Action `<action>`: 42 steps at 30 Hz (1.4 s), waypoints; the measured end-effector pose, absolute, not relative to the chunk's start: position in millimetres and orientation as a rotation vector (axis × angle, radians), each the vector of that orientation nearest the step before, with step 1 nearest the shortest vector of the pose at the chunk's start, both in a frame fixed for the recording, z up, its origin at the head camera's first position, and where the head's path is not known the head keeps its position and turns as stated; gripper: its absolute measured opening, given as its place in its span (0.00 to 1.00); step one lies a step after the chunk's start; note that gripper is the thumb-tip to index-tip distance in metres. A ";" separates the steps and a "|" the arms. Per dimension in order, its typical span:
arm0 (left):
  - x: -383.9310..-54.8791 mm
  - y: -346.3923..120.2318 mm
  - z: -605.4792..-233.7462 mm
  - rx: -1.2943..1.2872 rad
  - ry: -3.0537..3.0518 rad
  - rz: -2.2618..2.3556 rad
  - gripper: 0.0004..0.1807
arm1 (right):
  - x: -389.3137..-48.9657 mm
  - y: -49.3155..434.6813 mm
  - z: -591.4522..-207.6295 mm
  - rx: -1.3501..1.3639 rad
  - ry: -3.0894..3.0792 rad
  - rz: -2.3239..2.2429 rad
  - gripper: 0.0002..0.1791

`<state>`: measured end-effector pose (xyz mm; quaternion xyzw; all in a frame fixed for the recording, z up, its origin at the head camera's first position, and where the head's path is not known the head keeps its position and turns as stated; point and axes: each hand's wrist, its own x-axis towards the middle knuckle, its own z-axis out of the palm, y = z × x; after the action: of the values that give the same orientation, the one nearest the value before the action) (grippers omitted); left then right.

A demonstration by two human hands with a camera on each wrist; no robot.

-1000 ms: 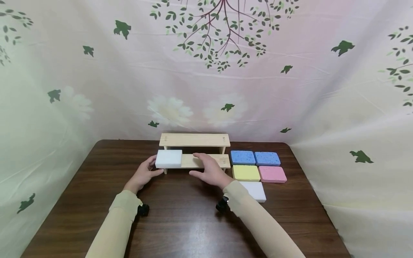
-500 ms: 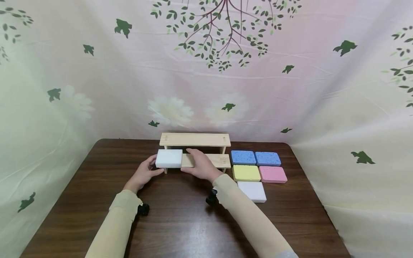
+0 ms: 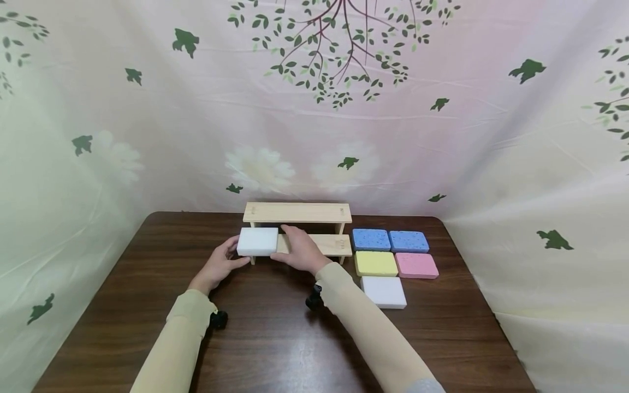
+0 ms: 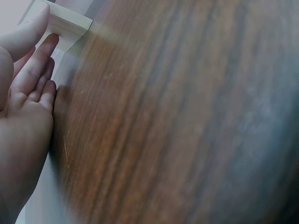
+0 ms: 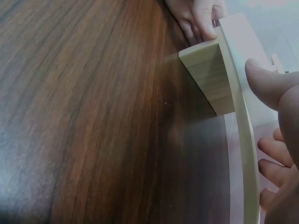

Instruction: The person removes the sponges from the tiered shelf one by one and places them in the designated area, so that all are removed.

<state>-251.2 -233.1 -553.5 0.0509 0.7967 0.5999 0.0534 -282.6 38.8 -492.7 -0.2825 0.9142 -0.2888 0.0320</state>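
A white sponge (image 3: pixel 257 242) lies flat on the left end of the lower step of a two-step wooden rack (image 3: pixel 297 212). My left hand (image 3: pixel 216 265) is at the sponge's left side, its thumb by the front corner; the left wrist view shows this hand's fingers (image 4: pixel 35 74) fairly straight at the rack's end. Against or very near the sponge's right side is my right hand (image 3: pixel 303 252), thumb in front and fingers behind, above the lower step. In the right wrist view the right thumb (image 5: pixel 264 86) reaches toward the white sponge (image 5: pixel 240 35); contact is hard to tell.
Right of the rack lie two blue sponges (image 3: pixel 371 239), a yellow sponge (image 3: pixel 375 263), a pink sponge (image 3: pixel 416 265) and another white sponge (image 3: pixel 384 292). All rest on the dark wooden table (image 3: pixel 275 338). A printed cloth (image 3: pixel 304 131) hangs behind the table.
My right hand has moved left along the lower step to the white sponge's right side. The left hand and the sponge have stayed nearly where they were.
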 end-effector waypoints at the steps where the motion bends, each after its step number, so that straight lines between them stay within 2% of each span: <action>1: -251.1 -232.9 -553.2 0.150 2.417 1.831 0.44 | -283.0 38.0 -492.3 -0.865 2.815 -0.885 0.50; 10: -251.2 -232.8 -555.3 0.174 2.414 1.822 0.44 | -286.8 31.6 -492.6 -0.819 2.819 -0.842 0.52; 17: -250.6 -233.5 -555.5 0.158 2.412 1.818 0.44 | -288.4 28.5 -495.9 -0.830 2.835 -0.840 0.49; 42: -253.1 -234.5 -553.2 0.164 2.395 1.815 0.43 | -282.5 40.0 -488.3 -0.729 2.708 -1.116 0.45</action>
<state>-253.1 -234.5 -553.2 0.0542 0.7942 0.6016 0.0661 -282.5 40.0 -488.3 -0.2411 0.8955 -0.3690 0.0615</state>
